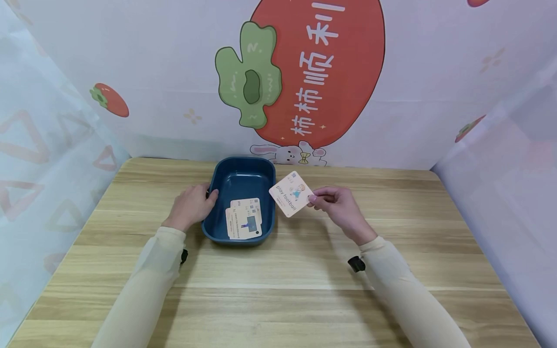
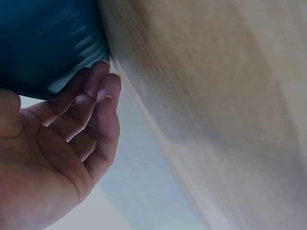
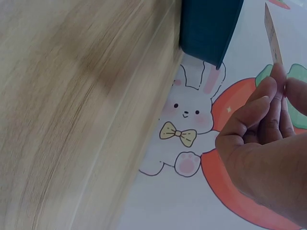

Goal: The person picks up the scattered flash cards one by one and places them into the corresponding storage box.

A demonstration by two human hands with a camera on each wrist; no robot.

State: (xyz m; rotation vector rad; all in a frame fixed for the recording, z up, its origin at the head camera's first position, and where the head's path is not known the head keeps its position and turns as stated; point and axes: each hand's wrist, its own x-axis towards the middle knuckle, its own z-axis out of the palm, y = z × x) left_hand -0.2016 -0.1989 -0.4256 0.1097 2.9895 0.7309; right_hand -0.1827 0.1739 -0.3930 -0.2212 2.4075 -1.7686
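Observation:
My right hand [image 1: 341,209] pinches a square picture card [image 1: 288,193] by its right corner, between thumb and fingers. The card reads "play football", carries a small drawn figure, and is held beside the right rim of a dark blue plastic tray [image 1: 243,181]. Seen from the right wrist, that card [image 3: 273,40] is nearly edge-on. My left hand [image 1: 189,208] grips the tray's left side, thumb over the rim. In the left wrist view its fingers [image 2: 108,122] lie along the outer wall. Inside the tray's near half, several cards [image 1: 244,222] overlap, the top one showing a blackboard.
The tray stands on a wood-grain table [image 1: 278,299], toward its back edge. Behind it hangs a white backdrop [image 1: 165,72] printed with a large red persimmon and a rabbit. White printed sheets border the table left and right.

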